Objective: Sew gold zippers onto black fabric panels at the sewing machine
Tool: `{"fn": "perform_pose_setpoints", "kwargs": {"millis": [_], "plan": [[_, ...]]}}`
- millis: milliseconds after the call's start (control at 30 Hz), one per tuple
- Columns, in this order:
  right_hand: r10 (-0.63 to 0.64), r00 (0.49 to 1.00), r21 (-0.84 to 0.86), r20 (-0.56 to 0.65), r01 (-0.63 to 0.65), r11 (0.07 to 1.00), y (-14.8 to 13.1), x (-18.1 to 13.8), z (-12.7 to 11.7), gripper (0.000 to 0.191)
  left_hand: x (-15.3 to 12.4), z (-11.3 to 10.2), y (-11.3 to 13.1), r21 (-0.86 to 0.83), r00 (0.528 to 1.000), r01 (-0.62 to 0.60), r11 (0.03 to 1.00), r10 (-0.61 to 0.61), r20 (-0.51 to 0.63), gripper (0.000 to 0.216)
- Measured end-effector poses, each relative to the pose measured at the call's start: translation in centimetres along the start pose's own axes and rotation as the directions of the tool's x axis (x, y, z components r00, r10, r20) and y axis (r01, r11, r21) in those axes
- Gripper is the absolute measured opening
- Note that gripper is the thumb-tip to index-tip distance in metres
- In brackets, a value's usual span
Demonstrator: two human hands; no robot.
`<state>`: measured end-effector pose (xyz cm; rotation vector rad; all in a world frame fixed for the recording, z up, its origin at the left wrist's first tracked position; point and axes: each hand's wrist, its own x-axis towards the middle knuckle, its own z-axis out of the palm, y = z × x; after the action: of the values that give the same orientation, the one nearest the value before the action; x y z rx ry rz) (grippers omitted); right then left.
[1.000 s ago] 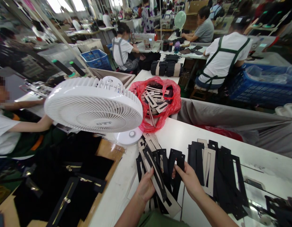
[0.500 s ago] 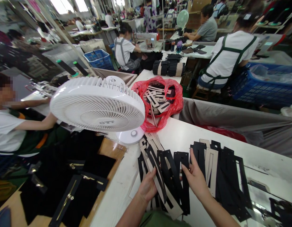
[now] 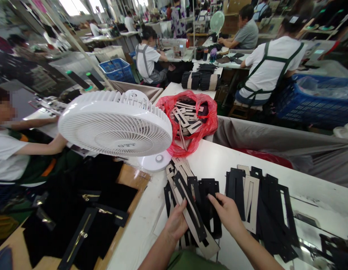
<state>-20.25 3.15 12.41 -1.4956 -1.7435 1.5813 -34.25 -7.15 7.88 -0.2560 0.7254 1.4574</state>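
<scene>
My left hand [image 3: 176,222] is closed around a fanned stack of flat black and tan frame-shaped cut pieces [image 3: 190,202] at the near edge of the white table [image 3: 213,157]. The fingers of my right hand [image 3: 228,213] pinch one black piece [image 3: 209,195] at the right side of that stack. A second row of the same black and tan pieces [image 3: 261,206] lies spread on the table just right of my right hand.
A white fan [image 3: 114,125] stands at the table's left, tilted face up. Behind it a red plastic bag [image 3: 187,120] holds more cut pieces. A person sits at the far left by black fabric [image 3: 86,210]. Other people work at tables behind; blue crates stand at right.
My right hand, stretched out over the pieces half a second ago, has drawn back and closed on a black piece. The left hand keeps its grip on the stack.
</scene>
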Motion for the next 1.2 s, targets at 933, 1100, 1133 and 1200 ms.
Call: {"fn": "perform_pose_setpoints", "kwargs": {"millis": [933,1100,1133,1200], "plan": [[0.255,0.952,0.397,0.171,-0.303,0.866,-0.7,1.2,-4.8,0.040,0.8,5.2,-2.8,0.545,0.967,-0.067,0.836,0.189,-0.172,0.028],[0.319,0.947,0.277,-0.027,-0.299,0.913,1.4,1.4,-11.2,0.039,0.4,3.8,-2.1,0.487,0.969,0.008,0.873,0.114,-0.219,0.036],[0.311,0.947,0.226,-0.076,-0.288,0.931,2.1,1.6,-12.5,0.040,0.3,3.3,-1.6,0.473,0.962,0.005,0.881,0.124,-0.241,0.035],[0.247,0.947,0.043,-0.205,-0.243,0.969,3.4,2.1,-14.4,0.038,-0.1,2.1,-0.4,0.449,0.940,-0.018,0.894,0.168,-0.297,0.032]]}}
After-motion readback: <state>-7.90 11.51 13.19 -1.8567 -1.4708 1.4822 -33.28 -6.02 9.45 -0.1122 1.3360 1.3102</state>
